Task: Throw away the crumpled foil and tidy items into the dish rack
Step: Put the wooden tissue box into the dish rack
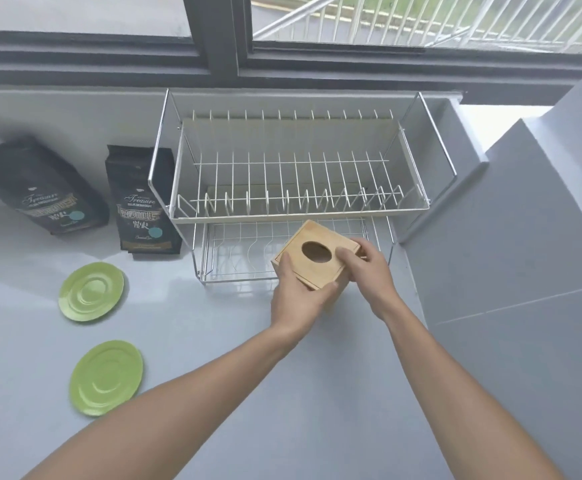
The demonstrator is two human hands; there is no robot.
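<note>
Head view: both hands (300, 292) (369, 268) grip wooden box (312, 252) before bare dish rack (300, 209).

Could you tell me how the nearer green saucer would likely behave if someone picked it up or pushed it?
The nearer green saucer looks rigid and glossy, so it would probably slide easily on the smooth counter. Lying flat and shallow, it seems unlikely to tip, though its low rim may be awkward to grip.

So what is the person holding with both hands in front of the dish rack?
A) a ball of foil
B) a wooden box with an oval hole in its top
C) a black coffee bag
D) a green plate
B: the left hand and right hand grip a wooden box with an oval hole, in front of the dish rack's lower shelf; both green plates lie on the counter.
</note>
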